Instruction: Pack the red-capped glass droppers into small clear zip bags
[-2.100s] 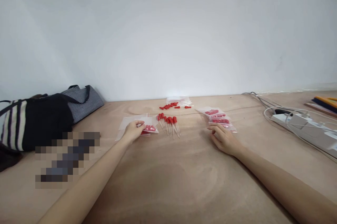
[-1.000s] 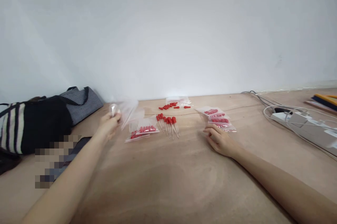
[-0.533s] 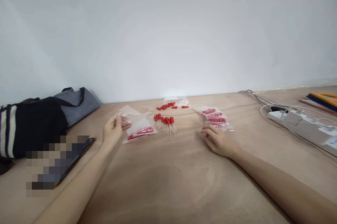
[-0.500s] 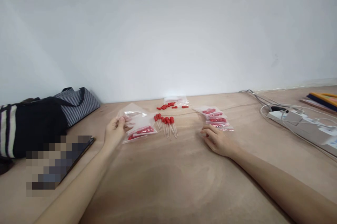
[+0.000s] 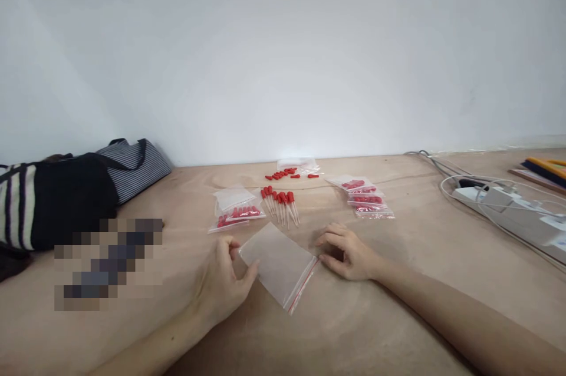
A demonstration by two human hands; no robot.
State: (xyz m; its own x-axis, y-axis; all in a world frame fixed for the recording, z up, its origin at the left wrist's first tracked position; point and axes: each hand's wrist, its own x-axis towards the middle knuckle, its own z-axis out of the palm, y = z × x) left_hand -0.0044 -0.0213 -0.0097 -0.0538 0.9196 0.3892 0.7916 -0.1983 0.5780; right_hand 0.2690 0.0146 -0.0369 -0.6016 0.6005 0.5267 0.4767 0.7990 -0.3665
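My left hand (image 5: 232,276) holds a clear zip bag (image 5: 278,264) by its left edge, thumb in front and fingers partly hidden behind. The bag looks flat and empty, its red-lined zip seal facing the lower right. Close to the bag's right corner, my right hand (image 5: 347,252) rests on the table with fingers curled and thumb apart from them. Beyond the bag lies a fan of droppers (image 5: 283,202) with red bulbs and thin pale tubes. Filled zip bags of red bulbs lie at left (image 5: 241,212) and at right (image 5: 367,200).
Loose red bulbs (image 5: 280,174) and clear bags (image 5: 298,164) lie near the wall. A black bag (image 5: 71,199) and a pixelated dark object (image 5: 115,261) are at left. A white power strip (image 5: 513,211) with cables stands at right.
My left hand has brought the empty zip bag from the left-hand bags to the near middle of the table. My right hand has shifted slightly left and nearer, beside the bag's corner.
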